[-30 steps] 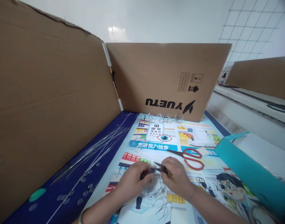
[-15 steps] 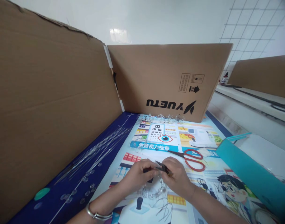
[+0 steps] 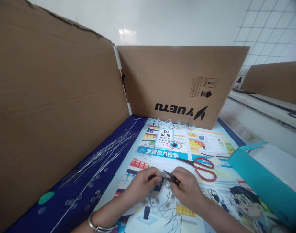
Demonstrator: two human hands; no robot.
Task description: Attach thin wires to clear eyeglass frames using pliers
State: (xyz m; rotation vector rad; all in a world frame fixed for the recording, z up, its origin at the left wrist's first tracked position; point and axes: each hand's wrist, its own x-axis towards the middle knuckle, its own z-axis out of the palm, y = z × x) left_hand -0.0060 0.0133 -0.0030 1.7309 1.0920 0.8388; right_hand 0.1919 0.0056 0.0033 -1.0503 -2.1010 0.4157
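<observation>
My right hand (image 3: 186, 186) is closed around a small pair of dark pointed pliers (image 3: 172, 178), whose slim jaws are spread and point left. Close by, my left hand (image 3: 146, 181) is pinched near the jaw tips. It appears to hold the end of a thin beaded wire (image 3: 151, 202), though the fingers cover the exact grip. Clear beads and loose, curling wire ends (image 3: 173, 218) hang or lie below both hands. Beyond the right hand, red-handled scissors (image 3: 203, 168) lie on the printed sheet (image 3: 138, 223), blades pointing left.
Straight wires (image 3: 106, 152) and loose clear beads (image 3: 89, 184) lie on the blue surface at left, near a green oval piece (image 3: 46, 197). Cardboard panels (image 3: 181, 77) stand behind and left. More beaded wire (image 3: 174, 123) lies along the back. At right is a teal box (image 3: 259, 181).
The pliers' jaws have spread wider, and my right hand has drawn slightly away from my left. The whole view has shifted a little.
</observation>
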